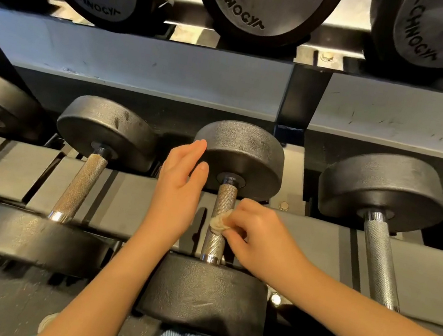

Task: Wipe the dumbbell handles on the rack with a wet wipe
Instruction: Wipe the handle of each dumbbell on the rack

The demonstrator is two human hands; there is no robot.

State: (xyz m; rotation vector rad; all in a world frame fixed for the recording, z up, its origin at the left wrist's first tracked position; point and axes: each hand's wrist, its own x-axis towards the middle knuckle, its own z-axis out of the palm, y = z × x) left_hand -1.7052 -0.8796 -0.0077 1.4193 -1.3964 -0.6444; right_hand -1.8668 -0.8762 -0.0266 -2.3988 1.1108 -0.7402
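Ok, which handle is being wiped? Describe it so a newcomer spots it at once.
Start at the long grey beam; a row of dumbbells lies below it. Take the third handle visible from the left, near mid-frame. Alone among its neighbours, it has a crumpled wipe held against it by the right hand.

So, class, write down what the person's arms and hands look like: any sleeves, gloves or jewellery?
The left hand and right hand are bare: no gloves, rings or watch show. The left forearm and right forearm are uncovered to the picture's edge; no sleeve is visible.
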